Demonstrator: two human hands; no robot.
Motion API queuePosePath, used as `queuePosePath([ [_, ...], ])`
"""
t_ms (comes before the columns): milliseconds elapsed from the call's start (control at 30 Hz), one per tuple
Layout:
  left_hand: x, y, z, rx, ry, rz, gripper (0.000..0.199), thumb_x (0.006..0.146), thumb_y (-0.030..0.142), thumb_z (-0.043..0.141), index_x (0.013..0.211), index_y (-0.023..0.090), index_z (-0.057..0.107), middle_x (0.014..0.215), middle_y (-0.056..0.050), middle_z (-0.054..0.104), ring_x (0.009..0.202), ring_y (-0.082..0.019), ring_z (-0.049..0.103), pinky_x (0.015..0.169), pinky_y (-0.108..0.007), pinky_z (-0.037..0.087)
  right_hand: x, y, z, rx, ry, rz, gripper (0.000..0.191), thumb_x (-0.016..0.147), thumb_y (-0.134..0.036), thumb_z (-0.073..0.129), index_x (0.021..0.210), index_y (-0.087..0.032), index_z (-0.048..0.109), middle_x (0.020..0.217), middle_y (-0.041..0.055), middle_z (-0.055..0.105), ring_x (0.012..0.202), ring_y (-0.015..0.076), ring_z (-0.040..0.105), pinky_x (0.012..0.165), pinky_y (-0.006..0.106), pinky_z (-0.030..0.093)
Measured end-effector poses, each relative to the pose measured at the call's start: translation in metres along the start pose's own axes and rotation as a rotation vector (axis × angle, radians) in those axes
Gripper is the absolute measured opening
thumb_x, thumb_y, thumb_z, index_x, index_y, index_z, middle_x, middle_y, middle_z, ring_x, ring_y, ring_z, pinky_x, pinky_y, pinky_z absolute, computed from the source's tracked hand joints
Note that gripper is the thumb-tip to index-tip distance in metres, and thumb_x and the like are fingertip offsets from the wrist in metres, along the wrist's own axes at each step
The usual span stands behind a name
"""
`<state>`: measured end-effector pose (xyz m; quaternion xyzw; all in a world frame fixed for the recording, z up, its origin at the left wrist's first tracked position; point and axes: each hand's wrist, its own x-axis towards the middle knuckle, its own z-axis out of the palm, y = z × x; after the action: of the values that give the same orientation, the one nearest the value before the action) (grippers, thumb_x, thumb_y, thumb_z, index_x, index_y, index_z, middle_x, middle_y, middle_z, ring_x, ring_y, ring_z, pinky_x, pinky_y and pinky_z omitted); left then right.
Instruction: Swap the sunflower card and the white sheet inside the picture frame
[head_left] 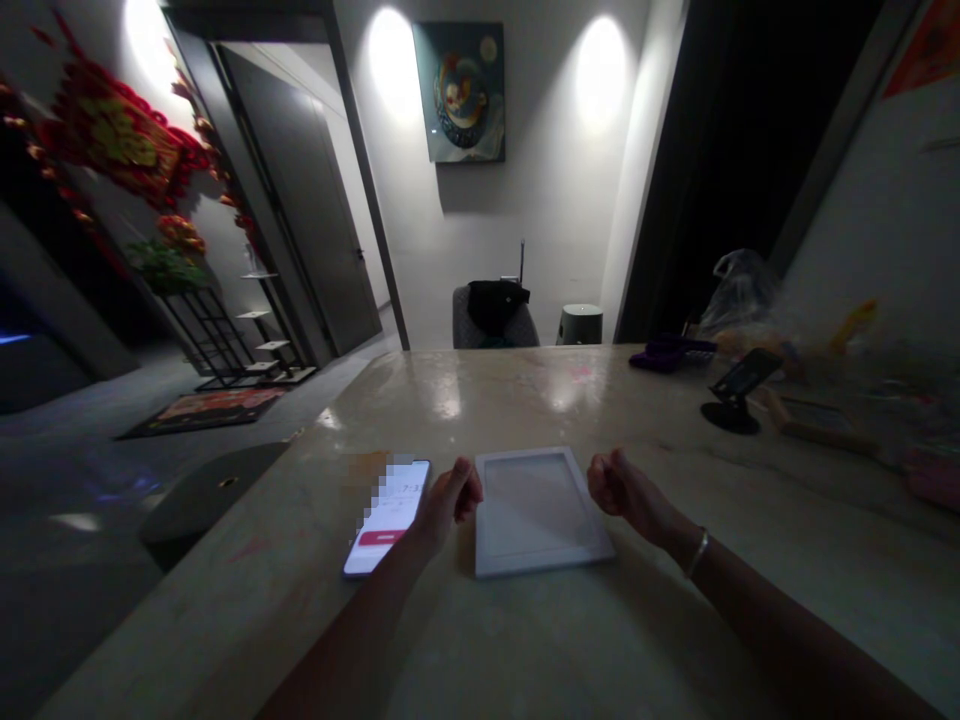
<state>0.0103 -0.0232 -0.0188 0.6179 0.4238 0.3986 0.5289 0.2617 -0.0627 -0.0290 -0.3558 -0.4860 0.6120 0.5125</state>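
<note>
A flat white rectangular frame [536, 508] with a paler grey inner panel lies on the marble-look table [675, 600] in front of me. Beside its left edge my left hand [451, 497] is curled into a fist, thumb uppermost. My right hand [624, 487], with a bracelet on the wrist, makes a fist near the frame's upper right edge. Nothing shows in either fist. Whether the hands touch the frame I cannot tell. Left of my left hand lies a phone [390, 515] with its screen lit, part of it blurred out; my left forearm crosses close to it.
At the right stand a black phone stand [739, 395], a wooden frame [817, 420], a purple item [670, 353] and a clear plastic bag [739, 290]. A chair [463, 325] with black cloth stands beyond the far edge. A stool [217, 490] is at the left.
</note>
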Motion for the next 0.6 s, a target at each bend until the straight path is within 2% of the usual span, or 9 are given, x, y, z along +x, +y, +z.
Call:
queuePosePath([
  [200,0.0019,-0.0091,0.0007,0.161,-0.030,-0.079,0.065,0.055,0.080,0.032,0.047,0.017,0.046,0.039,0.005,0.036,0.037,-0.007,0.033,0.040,-0.022,0.022,-0.0013,0.0110,-0.0032,-0.201,0.055,0.069,0.049,0.069,-0.064,0.044,0.055,-0.018,0.041,0.046,-0.0076,0.033,0.038,0.0044,0.026,0.037,0.019,0.014],
  [333,0.0013,-0.0069,0.0018,0.189,-0.021,-0.088,0.065,0.053,0.081,0.032,0.047,0.018,0.045,0.040,0.005,0.038,0.038,-0.008,0.035,0.042,-0.023,0.024,-0.0030,0.0092,-0.0033,-0.207,0.069,0.131,0.048,0.068,-0.065,0.043,0.056,-0.019,0.039,0.046,-0.0082,0.033,0.037,0.0041,0.026,0.036,0.019,0.015],
  [467,-0.0002,-0.0036,0.0025,0.185,-0.003,-0.101,0.065,0.057,0.080,0.028,0.047,0.018,0.046,0.040,0.004,0.038,0.038,-0.008,0.036,0.043,-0.023,0.026,-0.0027,0.0085,-0.0017,-0.175,0.111,0.109,0.047,0.068,-0.065,0.043,0.058,-0.019,0.041,0.045,-0.0082,0.033,0.037,0.0052,0.028,0.037,0.019,0.018],
  [600,0.0042,-0.0043,0.0001,0.165,0.090,-0.101,0.059,0.068,0.070,0.024,0.049,0.018,0.047,0.041,0.004,0.040,0.039,-0.009,0.038,0.044,-0.024,0.029,0.0021,0.0110,-0.0050,-0.249,0.244,0.043,0.046,0.071,-0.064,0.038,0.060,-0.019,0.044,0.045,-0.0073,0.035,0.039,0.0073,0.033,0.039,0.021,0.025],
])
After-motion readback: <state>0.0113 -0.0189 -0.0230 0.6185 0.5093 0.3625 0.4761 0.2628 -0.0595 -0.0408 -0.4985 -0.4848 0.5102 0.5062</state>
